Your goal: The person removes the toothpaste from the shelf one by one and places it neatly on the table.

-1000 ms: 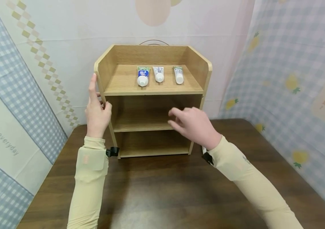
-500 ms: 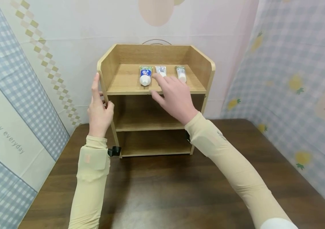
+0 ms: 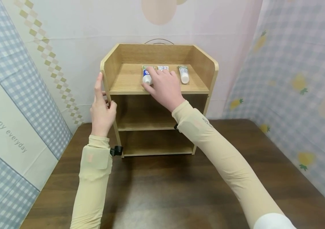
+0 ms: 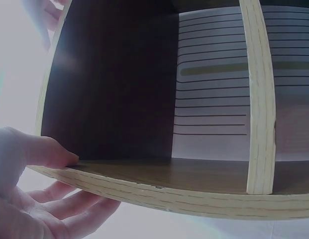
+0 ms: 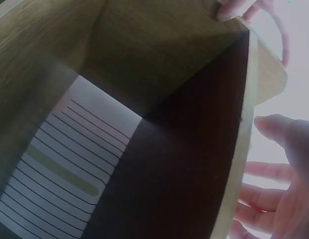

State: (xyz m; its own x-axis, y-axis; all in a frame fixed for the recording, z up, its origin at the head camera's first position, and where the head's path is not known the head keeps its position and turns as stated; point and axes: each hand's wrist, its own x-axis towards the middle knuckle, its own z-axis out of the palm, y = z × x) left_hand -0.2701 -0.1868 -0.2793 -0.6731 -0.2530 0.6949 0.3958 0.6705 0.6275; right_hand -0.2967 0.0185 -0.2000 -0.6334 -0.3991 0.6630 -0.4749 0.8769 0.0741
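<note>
A wooden shelf unit (image 3: 158,93) stands on the table, with several squeeze tubes lying on its top board. My left hand (image 3: 102,111) grips its left side panel; in the left wrist view the thumb (image 4: 52,152) lies on the inner side and the fingers are outside. My right hand (image 3: 166,89) reaches over the top board, thumb and index finger beside a blue-and-green tube (image 3: 146,78) with a white cap. Beneath that hand, a white tube (image 3: 163,67) is mostly hidden. To the right lies a white-and-green tube (image 3: 183,75), apart from the hand.
Below the top board are a middle shelf (image 3: 148,129) and a bottom shelf (image 3: 156,153). The brown table (image 3: 162,194) extends in front. Patterned cloth (image 3: 76,28) hangs behind and on both sides.
My right hand has risen from in front of the middle compartment and moved left to the blue-and-green tube, covering most of the white one. The left hand keeps its grip on the side panel.
</note>
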